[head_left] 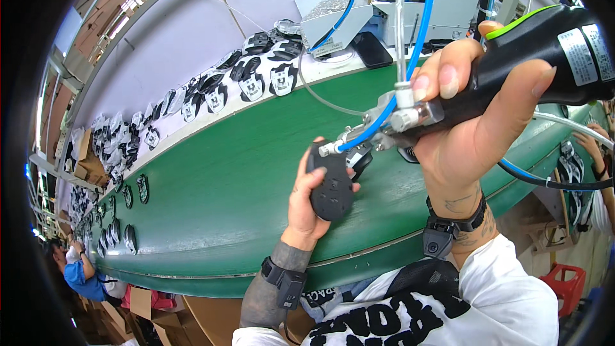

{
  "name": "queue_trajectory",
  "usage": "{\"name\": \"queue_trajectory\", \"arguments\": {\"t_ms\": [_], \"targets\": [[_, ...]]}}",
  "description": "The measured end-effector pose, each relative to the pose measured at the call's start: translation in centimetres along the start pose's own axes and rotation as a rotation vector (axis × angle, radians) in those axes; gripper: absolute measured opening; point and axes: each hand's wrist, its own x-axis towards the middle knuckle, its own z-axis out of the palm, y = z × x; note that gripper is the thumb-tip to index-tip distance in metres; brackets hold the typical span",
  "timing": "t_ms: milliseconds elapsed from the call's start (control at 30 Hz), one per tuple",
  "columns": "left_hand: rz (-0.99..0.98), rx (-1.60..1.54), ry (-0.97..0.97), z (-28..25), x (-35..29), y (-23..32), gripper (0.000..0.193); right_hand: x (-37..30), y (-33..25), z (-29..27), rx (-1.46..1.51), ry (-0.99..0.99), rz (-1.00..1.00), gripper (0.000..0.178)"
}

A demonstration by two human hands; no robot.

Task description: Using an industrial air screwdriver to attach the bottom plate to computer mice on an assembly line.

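My left hand (299,208) is closed around a black computer mouse (333,193), its flat underside turned up, held above the green conveyor belt (224,166). In my right hand (471,131) is a black power screwdriver (519,57) with a green strip, gripped around its body. The metal and white fittings (410,115) at its front end reach down to the upper end of the mouse. The exact tip is hidden behind a blue air tube (384,115). Another mouse part (360,163) shows partly behind my left fingers.
Black and white mouse shells (252,86) line the white ledge behind the belt. A white bin of small screws (333,16) and a black phone-like slab (371,50) sit there too. Several mice (130,239) rest on the belt's left. Co-workers (83,275) are at both sides; a red stool (567,287) stands right.
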Motion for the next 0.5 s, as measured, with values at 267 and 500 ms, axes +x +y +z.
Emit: {"name": "queue_trajectory", "arguments": {"t_ms": [267, 500], "targets": [[0.100, -0.132, 0.158, -0.5, 0.6, 0.7, 0.047, 0.5, 0.0, -0.5, -0.047, 0.044, -0.027, 0.054], [0.056, -0.154, 0.043, -0.6, 0.2, 0.5, 0.062, 0.5, 0.5, -0.4, -0.051, 0.030, -0.015, 0.053]]}}
